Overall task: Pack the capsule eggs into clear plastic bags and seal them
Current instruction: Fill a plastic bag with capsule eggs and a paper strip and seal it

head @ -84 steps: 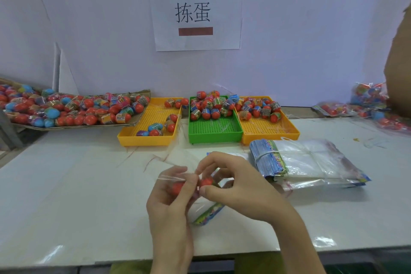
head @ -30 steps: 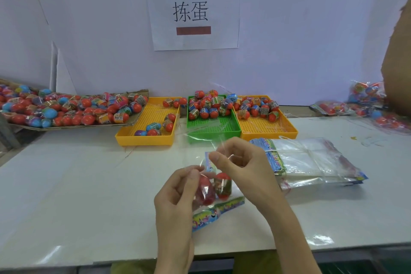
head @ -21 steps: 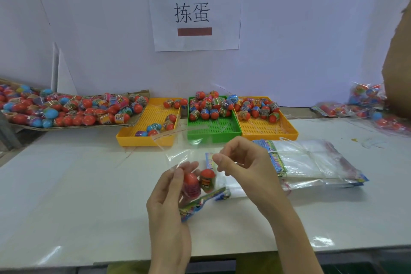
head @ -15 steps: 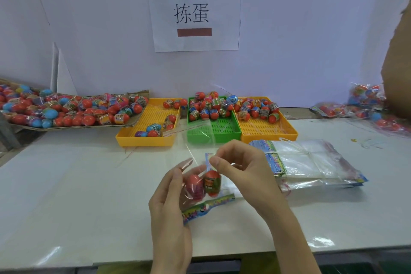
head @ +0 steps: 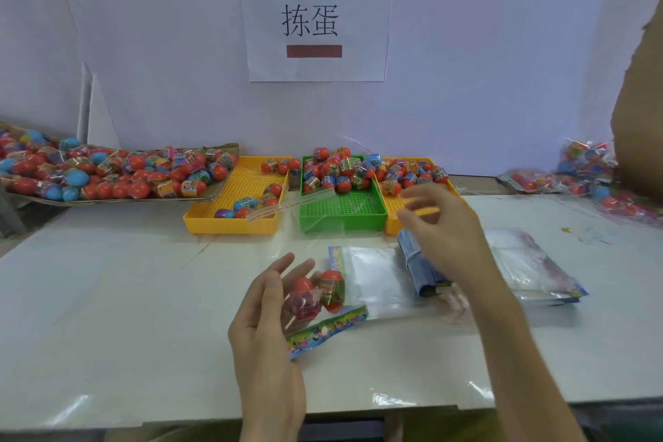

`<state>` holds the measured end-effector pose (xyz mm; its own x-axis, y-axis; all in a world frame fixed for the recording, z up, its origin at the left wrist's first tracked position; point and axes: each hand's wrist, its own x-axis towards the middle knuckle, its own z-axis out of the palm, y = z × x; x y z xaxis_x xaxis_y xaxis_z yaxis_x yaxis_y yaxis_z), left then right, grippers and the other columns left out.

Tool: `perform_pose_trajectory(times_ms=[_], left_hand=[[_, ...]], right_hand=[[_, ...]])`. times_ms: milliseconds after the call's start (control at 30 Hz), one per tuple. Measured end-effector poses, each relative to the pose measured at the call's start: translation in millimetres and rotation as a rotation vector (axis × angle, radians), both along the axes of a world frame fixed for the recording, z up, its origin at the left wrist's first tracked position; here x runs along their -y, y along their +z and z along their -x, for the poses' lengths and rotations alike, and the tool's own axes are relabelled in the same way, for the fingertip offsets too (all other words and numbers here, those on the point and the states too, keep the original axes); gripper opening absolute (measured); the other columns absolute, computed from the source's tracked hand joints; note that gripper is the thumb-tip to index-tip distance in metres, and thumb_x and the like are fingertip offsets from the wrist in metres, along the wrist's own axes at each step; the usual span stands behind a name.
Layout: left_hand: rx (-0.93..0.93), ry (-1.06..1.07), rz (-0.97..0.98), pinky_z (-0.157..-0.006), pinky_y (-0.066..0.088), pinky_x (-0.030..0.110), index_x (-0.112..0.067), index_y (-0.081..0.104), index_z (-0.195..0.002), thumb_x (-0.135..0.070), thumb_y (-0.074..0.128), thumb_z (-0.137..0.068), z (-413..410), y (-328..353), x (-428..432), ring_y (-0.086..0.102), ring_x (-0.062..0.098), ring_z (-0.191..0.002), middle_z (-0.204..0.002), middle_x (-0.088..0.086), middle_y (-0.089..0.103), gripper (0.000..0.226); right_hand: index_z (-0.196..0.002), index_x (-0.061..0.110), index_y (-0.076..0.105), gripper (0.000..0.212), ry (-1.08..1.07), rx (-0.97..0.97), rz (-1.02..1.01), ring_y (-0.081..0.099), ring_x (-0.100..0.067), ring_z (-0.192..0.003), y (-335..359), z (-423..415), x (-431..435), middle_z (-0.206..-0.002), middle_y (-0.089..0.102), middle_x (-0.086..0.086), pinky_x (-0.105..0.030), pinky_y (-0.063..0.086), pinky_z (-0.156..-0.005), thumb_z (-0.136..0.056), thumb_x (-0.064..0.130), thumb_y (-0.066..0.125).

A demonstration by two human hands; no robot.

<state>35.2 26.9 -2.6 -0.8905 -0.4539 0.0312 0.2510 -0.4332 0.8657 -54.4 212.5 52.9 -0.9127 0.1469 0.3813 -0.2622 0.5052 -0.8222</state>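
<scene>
Careful: your left hand [head: 267,316] cups the clear bag [head: 315,283] with two capsule eggs [head: 332,289] above the table [head: 107,298], flap unsealed. Your right hand [head: 443,226] hovers released, holding nothing. Tilt the bag and eggs slide out; the flap may stick crooked.

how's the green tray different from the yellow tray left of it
The green tray has capsule eggs heaped tightly along its far end; the left yellow tray holds only a few, scattered in two small groups. The green tray looks narrower, the yellow one wider. Both are shallow perforated plastic trays on the table, bare at their near ends.
</scene>
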Motion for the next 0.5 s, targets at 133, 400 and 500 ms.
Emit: perform_pose_trajectory(times_ms=[133,400,500], left_hand=[[0.021,-0.016,-0.005,-0.101,0.050,0.059,-0.027,0.078,-0.102,-0.040,0.054,-0.089,-1.0,1.9,-0.8,0.074,0.024,-0.102,-0.106,0.006,0.078,0.031],[0.005,0.012,0.010,-0.064,0.059,0.023,-0.024,0.079,-0.097,-0.033,0.052,-0.093,5.3,-0.2,-0.3,0.076,0.018,-0.092,-0.099,0.004,0.079,0.028],[-0.013,0.017,0.021,-0.062,0.055,0.016,-0.022,0.077,-0.097,-0.038,0.052,-0.085,6.0,0.2,0.1,0.077,0.016,-0.088,-0.097,0.005,0.079,0.032]], right_hand=[[-0.131,0.022,0.056,0.048,-0.157,0.130,-0.424,0.061,-0.026,-0.099,16.7,73.9,-33.3,-0.120,0.060,-0.008,-0.034,0.047,-0.078,-0.087,0.030,0.073],[-0.152,0.020,0.036,0.083,0.023,0.406,-0.826,0.045,-0.038,-0.134,1.9,186.7,-39.9,-0.151,0.037,-0.015,-0.045,0.040,-0.104,-0.086,0.059,0.069],[-0.154,0.026,0.036,0.073,0.108,0.370,-0.809,0.044,-0.039,-0.135,-7.1,203.4,-31.5,-0.150,0.037,-0.020,-0.045,0.040,-0.110,-0.092,0.049,0.066]])
